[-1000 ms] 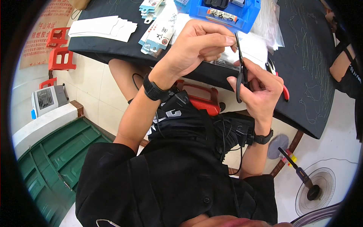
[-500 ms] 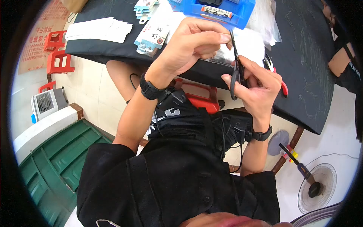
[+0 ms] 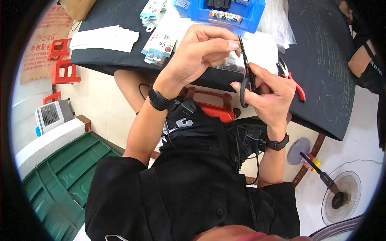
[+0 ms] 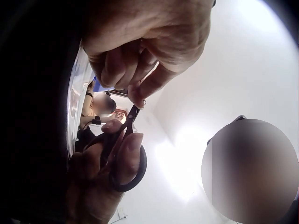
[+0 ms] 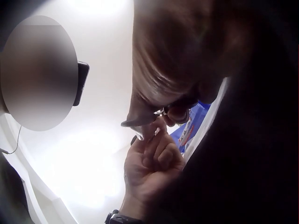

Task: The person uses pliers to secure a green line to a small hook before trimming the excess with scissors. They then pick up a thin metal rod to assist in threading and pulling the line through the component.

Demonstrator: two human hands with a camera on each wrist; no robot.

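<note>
- The right hand (image 3: pixel 273 92) gripped a pair of black-handled scissors (image 3: pixel 247 71), with the thumb at one finger loop and the blades pointing away from the wearer's body.
- The left hand (image 3: pixel 201 52) pinched thumb against forefinger right by the blade tips, its other fingers curled into the palm; a thin loop (image 4: pixel 144 103) poked out of that pinch (far too small for me to name).
- Both hands were held up at chest side of the worktop (image 3: pixel 305 108), the scissors between them; whether the blades were fully together I couldn't tell.
- Beyond the fingertips sat a blue tray (image 3: pixel 254 25) with a dark object (image 3: pixel 217 4) in it, and white paper (image 3: pixel 261 46) lay nearer the hands.
- To the left, printed cards (image 3: pixel 159 42) overlapped in a loose pile, and a fanned stack of white cards (image 3: pixel 106 39) lay further out.
- To the right were clear plastic bags (image 3: pixel 277 24), a red-handled tool (image 3: pixel 300 92) partly behind the right hand, and pale threads (image 3: pixel 325 64) strewn over the black cloth.
- Another person's arm (image 3: pixel 360 58) showed at the far right side, and a red stool (image 3: pixel 219 114) stood below the worktop.
</note>
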